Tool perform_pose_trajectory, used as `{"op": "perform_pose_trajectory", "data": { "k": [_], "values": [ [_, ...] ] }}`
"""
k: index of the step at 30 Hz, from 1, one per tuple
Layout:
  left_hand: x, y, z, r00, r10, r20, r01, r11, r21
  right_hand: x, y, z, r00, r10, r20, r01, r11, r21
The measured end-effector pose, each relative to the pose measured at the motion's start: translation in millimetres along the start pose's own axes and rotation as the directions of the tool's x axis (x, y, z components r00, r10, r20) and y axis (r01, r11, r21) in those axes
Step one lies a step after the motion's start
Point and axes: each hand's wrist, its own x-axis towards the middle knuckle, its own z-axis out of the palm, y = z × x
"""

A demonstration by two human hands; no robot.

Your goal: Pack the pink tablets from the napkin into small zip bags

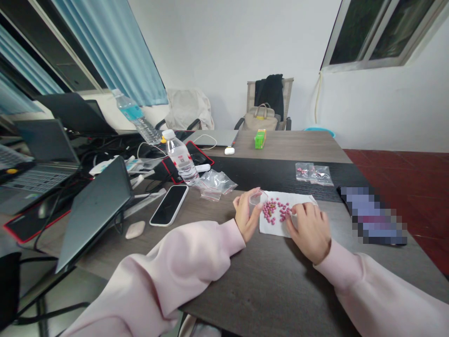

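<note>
Pink bead-like pieces (pixel 269 210) lie loosely on a white sheet of paper (pixel 277 230), in a larger and a smaller cluster. At the paper's left edge my left hand (pixel 246 213) is closed around a small clear plastic bag (pixel 257 197), its mouth toward the beads. My right hand (pixel 310 229) rests over the paper's right part, fingers curled down and thumb and forefinger at the smaller cluster. Whatever lies between those fingertips is too small and hidden to make out.
Two clear bags (pixel 313 173) lie behind the paper. A dark phone (pixel 372 215) is to the right. On the left are a white-edged phone (pixel 169 205), empty-looking bags (pixel 215 184), water bottles (pixel 182 159) and laptops (pixel 94 210). A green box (pixel 260 139) stands farther back.
</note>
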Motion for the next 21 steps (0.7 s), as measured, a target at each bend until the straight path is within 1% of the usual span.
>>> {"op": "perform_pose_trajectory", "data": {
  "k": [1, 3, 6, 8, 12, 18, 21],
  "values": [
    [0.2, 0.0, -0.1, 1.0, 0.003, -0.011, -0.003, 1.0, -0.014, -0.3, -1.1, -0.5, 0.999, -0.005, 0.04, 0.008, 0.999, -0.053],
    [0.1, 0.8, -0.3, 1.0, 0.012, -0.008, -0.012, 1.0, -0.023, -0.9, -2.1, -0.5, 0.995, -0.026, 0.092, 0.035, 0.994, -0.1],
    [-0.6, 2.9, -1.2, 0.999, 0.03, 0.017, -0.03, 0.999, -0.017, -1.1, -1.1, 1.5, 0.987, -0.077, 0.14, 0.092, 0.99, -0.105],
    [-1.2, 3.7, -1.8, 0.999, 0.046, 0.028, -0.046, 0.999, -0.016, -0.9, 0.0, 2.8, 0.983, -0.104, 0.15, 0.12, 0.987, -0.105],
    [-2.1, 3.7, -2.0, 0.995, 0.076, 0.064, -0.077, 0.997, 0.013, -0.2, 0.4, 2.7, 0.985, -0.118, 0.127, 0.131, 0.986, -0.102],
    [-2.4, 6.8, -1.9, 0.986, 0.114, 0.12, -0.127, 0.986, 0.106, 0.2, 1.1, 1.5, 0.987, -0.154, 0.036, 0.156, 0.985, -0.078],
    [-2.4, 8.6, -2.3, 0.984, 0.117, 0.135, -0.137, 0.98, 0.146, -0.2, 1.6, 3.4, 0.989, -0.146, 0.034, 0.148, 0.986, -0.073]
  ]
}}
